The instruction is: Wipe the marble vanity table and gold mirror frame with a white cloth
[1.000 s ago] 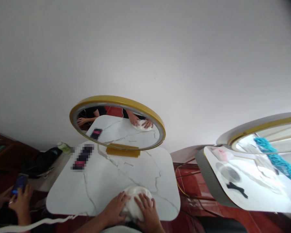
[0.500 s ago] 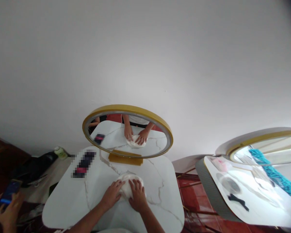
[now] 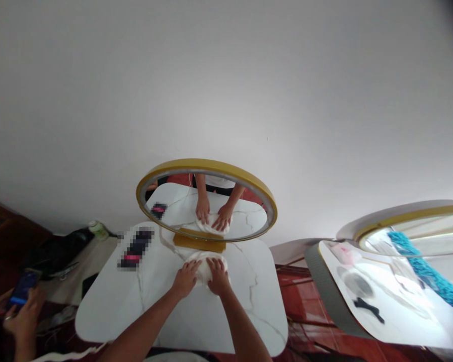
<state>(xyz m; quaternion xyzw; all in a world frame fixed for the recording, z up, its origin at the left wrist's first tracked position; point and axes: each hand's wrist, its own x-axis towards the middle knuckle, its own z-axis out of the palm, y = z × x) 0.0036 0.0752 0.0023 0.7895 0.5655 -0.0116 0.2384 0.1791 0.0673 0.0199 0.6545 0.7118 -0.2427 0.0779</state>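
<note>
A soft white cloth (image 3: 203,270) lies bunched on the white marble-patterned table (image 3: 166,327), close in front of the mirror's gold base (image 3: 199,242). My left hand (image 3: 185,277) rests on its left side, palm down with the fingers spread. On its right side lies my right hand (image 3: 218,275), fingers also stretched out and flat. Both arms reach forward from the table's near edge. The round gold-framed mirror (image 3: 274,208) reflects both hands and the cloth. What lies beneath my palms is hidden.
A pixelated dark item (image 3: 136,247) lies at the table's left. Another person's hand (image 3: 26,314) holds a phone (image 3: 22,289) at lower left. To the right stands a second table (image 3: 366,329) with a mirror and a black strip (image 3: 369,309). Behind is a grey wall (image 3: 226,90).
Both my hands and the white cloth have slid forward, nearer to the mirror's base. My arms are more stretched out. The whole view has shifted slightly.
</note>
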